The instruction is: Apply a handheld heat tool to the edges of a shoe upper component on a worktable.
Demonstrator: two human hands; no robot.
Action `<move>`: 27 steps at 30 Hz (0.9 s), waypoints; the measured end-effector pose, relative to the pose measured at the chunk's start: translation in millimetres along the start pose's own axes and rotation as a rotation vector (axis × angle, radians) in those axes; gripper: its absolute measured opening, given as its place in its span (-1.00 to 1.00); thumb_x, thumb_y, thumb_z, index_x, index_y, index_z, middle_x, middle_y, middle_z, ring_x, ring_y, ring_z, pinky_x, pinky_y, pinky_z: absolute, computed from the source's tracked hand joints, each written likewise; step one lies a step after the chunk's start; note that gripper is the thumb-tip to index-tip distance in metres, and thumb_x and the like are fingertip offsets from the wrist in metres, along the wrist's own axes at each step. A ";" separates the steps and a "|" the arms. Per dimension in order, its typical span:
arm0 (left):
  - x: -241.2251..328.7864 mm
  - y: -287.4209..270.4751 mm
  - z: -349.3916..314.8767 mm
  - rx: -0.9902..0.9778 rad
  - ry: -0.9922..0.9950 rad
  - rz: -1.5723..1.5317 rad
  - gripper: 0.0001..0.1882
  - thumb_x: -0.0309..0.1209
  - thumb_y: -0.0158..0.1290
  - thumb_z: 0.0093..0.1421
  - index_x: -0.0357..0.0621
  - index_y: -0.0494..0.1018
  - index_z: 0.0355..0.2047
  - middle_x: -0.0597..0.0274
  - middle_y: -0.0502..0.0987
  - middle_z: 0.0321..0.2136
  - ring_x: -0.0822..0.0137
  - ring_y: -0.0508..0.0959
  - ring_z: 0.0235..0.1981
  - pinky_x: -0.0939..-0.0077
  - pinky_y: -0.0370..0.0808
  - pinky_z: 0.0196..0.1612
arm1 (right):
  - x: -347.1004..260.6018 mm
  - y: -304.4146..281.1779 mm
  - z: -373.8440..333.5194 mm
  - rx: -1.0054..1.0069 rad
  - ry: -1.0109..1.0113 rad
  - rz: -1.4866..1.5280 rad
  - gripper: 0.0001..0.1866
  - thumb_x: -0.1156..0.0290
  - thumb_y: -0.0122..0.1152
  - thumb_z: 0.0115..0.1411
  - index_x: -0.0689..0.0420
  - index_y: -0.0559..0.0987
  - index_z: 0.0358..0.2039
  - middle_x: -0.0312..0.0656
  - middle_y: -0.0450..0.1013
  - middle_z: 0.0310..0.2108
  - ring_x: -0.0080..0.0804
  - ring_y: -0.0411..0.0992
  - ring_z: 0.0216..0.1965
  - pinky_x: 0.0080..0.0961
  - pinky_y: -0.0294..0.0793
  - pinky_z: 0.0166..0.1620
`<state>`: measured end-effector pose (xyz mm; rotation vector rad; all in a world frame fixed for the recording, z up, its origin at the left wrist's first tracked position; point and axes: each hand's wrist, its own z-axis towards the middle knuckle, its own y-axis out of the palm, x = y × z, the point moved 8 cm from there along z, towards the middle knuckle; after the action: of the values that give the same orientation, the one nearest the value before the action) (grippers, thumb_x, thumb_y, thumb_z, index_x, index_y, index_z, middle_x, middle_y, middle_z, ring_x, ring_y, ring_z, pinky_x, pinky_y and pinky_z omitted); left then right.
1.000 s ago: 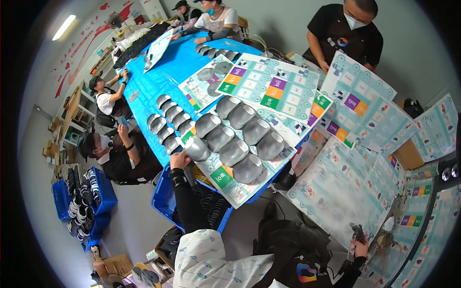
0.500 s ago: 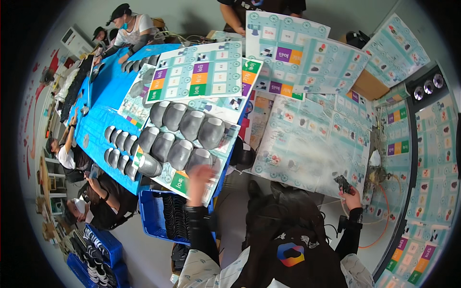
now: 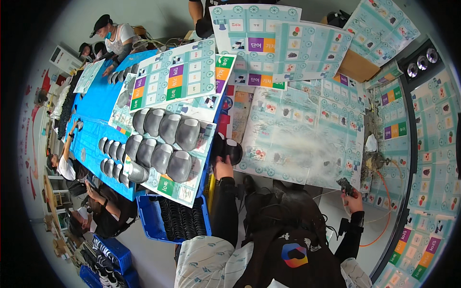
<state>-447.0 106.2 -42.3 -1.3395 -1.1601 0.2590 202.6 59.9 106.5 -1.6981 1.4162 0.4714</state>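
Head view | we are gripping a black shoe piece (image 3: pixel 228 149) in our left hand (image 3: pixel 222 168) | our right hand (image 3: pixel 352 199) is clutching a spray gun (image 3: pixel 345 184) | grey pieces (image 3: pixel 165 141) are lying on the table (image 3: pixel 96 139)

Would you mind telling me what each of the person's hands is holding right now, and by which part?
The left hand holds a black shoe piece with a pale inner face by its near end. The right hand grips a dark spray gun by its handle.
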 end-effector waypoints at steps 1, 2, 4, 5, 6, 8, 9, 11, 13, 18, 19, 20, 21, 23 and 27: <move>2.2 -2.9 1.3 -0.002 0.027 -0.012 -0.59 -0.01 0.14 0.19 -0.14 0.51 -0.30 -0.10 0.60 -0.34 -0.17 0.58 -0.22 0.00 0.50 -0.24 | 7.7 -9.4 6.8 0.001 0.002 0.041 -0.76 0.63 0.18 0.09 0.18 0.58 -0.19 -0.33 0.53 -0.43 -0.64 0.31 -0.59 -0.60 0.22 -0.56; 4.2 -13.6 -2.6 0.112 0.111 -0.040 -0.64 -0.08 0.15 0.19 -0.16 0.48 -0.35 -0.11 0.59 -0.35 -0.17 0.57 -0.24 0.01 0.49 -0.25 | 13.4 -17.5 16.1 -0.004 0.001 0.082 -0.77 0.62 0.19 0.10 0.17 0.58 -0.19 -0.34 0.53 -0.44 -0.65 0.29 -0.61 -0.60 0.20 -0.57; 27.8 -26.2 -22.1 0.188 0.308 -0.073 -0.72 -0.23 0.18 0.15 -0.19 0.41 -0.44 -0.11 0.55 -0.40 -0.18 0.55 -0.29 0.05 0.48 -0.27 | 31.6 -43.6 30.1 -0.022 0.008 0.080 -0.76 0.59 0.22 0.11 0.17 0.58 -0.17 -0.33 0.54 -0.40 -0.63 0.35 -0.55 -0.59 0.29 -0.51; 51.3 -30.8 -37.5 0.148 0.423 -0.080 -0.74 -0.30 0.20 0.11 -0.20 0.38 -0.48 -0.10 0.53 -0.43 -0.17 0.54 -0.32 0.07 0.48 -0.27 | 44.2 -62.6 36.7 -0.012 0.024 0.078 -0.76 0.56 0.25 0.12 0.17 0.58 -0.15 -0.31 0.55 -0.37 -0.61 0.41 -0.50 -0.58 0.37 -0.45; 49.7 -25.5 -47.5 0.060 0.366 -0.189 -0.73 -0.38 0.23 0.05 -0.21 0.33 -0.45 -0.07 0.49 -0.47 -0.15 0.54 -0.34 0.08 0.46 -0.28 | 58.4 -72.3 50.2 -0.007 0.025 0.090 -0.76 0.56 0.25 0.12 0.17 0.58 -0.15 -0.31 0.55 -0.37 -0.61 0.41 -0.50 -0.58 0.37 -0.45; 61.2 -11.1 -83.8 0.033 0.388 -0.207 -0.64 -0.40 0.26 -0.02 -0.26 0.34 -0.29 -0.01 0.50 -0.41 0.00 0.56 -0.34 0.23 0.49 -0.22 | 88.0 -103.1 79.3 0.042 -0.158 0.077 -0.71 0.49 0.32 0.14 0.19 0.58 -0.10 -0.27 0.57 -0.28 -0.54 0.50 -0.30 -0.50 0.50 -0.23; 75.3 8.9 -109.4 -0.148 0.241 -0.119 -0.58 -0.40 0.24 -0.02 -0.28 0.39 -0.16 -0.01 0.56 -0.33 0.04 0.58 -0.29 0.26 0.51 -0.20 | 90.2 -108.2 85.2 -0.009 -0.181 0.112 -0.66 0.45 0.35 0.14 0.24 0.57 -0.06 -0.24 0.57 -0.20 -0.49 0.51 -0.14 -0.45 0.49 -0.04; 86.9 51.4 -159.6 -0.433 0.170 -0.197 -0.54 -0.42 0.19 -0.01 -0.34 0.44 -0.08 0.01 0.60 -0.28 0.14 0.60 -0.27 0.30 0.53 -0.20 | 76.6 -109.3 99.0 -0.037 -0.282 -0.123 -0.64 0.37 0.34 0.14 0.19 0.55 -0.06 -0.18 0.59 -0.28 -0.47 0.54 -0.22 -0.42 0.49 -0.14; 139.4 119.1 -220.3 -0.717 0.291 -0.328 -0.55 -0.45 0.12 0.00 -0.38 0.49 -0.06 0.02 0.63 -0.28 0.21 0.61 -0.28 0.35 0.54 -0.22 | 66.2 -115.0 104.6 -0.060 -0.276 -0.173 -0.65 0.34 0.33 0.13 0.16 0.55 -0.08 -0.13 0.56 -0.37 -0.33 0.52 -0.32 -0.39 0.46 -0.21; 277.9 252.0 -349.4 -0.705 0.570 -0.251 -0.58 -0.41 0.08 -0.01 -0.34 0.49 -0.11 -0.21 0.57 -0.23 -0.22 0.54 -0.11 0.05 0.49 -0.06 | 46.4 -141.0 103.7 -0.128 -0.155 -0.244 -0.66 0.31 0.25 0.14 0.16 0.53 -0.10 -0.07 0.50 -0.44 -0.01 0.49 -0.33 -0.18 0.43 -0.24; 286.7 273.6 -361.3 -0.670 0.585 -0.203 -0.52 -0.42 0.06 -0.01 -0.32 0.46 -0.03 -0.22 0.54 -0.16 -0.21 0.51 -0.08 0.03 0.48 -0.01 | 41.5 -141.3 103.3 -0.110 -0.204 -0.264 -0.67 0.29 0.23 0.15 0.16 0.52 -0.10 -0.07 0.51 -0.43 0.04 0.49 -0.30 -0.14 0.42 -0.23; 304.2 286.2 -376.2 -0.660 0.603 -0.216 -0.49 -0.45 0.05 -0.02 -0.29 0.44 0.01 -0.21 0.52 -0.14 -0.21 0.49 -0.08 0.05 0.47 0.01 | 44.3 -143.2 106.7 -0.113 -0.190 -0.226 -0.69 0.30 0.20 0.13 0.16 0.51 -0.14 -0.01 0.52 -0.37 0.14 0.46 -0.25 -0.08 0.41 -0.21; 315.2 296.1 -384.4 -0.670 0.589 -0.197 -0.50 -0.45 0.04 -0.01 -0.28 0.44 0.00 -0.19 0.51 -0.16 -0.19 0.49 -0.10 0.06 0.46 0.01 | 46.2 -144.5 109.7 -0.108 -0.178 -0.223 -0.69 0.30 0.20 0.13 0.16 0.51 -0.14 -0.01 0.52 -0.37 0.14 0.46 -0.25 -0.08 0.41 -0.21; 308.8 317.4 -384.3 -0.622 0.636 -0.071 -0.47 -0.39 0.12 0.00 -0.28 0.43 0.04 -0.12 0.57 -0.18 -0.10 0.54 -0.07 0.11 0.49 -0.02 | 34.0 -137.9 111.6 -0.112 -0.266 -0.302 -0.72 0.34 0.17 0.10 0.17 0.50 -0.18 0.06 0.51 -0.31 0.17 0.44 -0.20 -0.07 0.41 -0.18; 302.2 334.9 -387.6 -0.699 0.694 0.006 -0.42 -0.29 0.17 0.05 -0.28 0.42 0.08 -0.11 0.57 -0.17 -0.08 0.54 -0.08 0.11 0.50 -0.03 | 34.7 -120.7 122.4 -0.238 -0.258 -0.387 -0.79 0.36 0.08 0.13 0.19 0.49 -0.25 0.12 0.49 -0.32 0.22 0.42 -0.20 0.01 0.38 -0.20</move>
<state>139.6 186.7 -99.0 -1.8273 -0.6546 -0.6294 352.7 135.2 55.8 -1.9643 0.8465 0.6300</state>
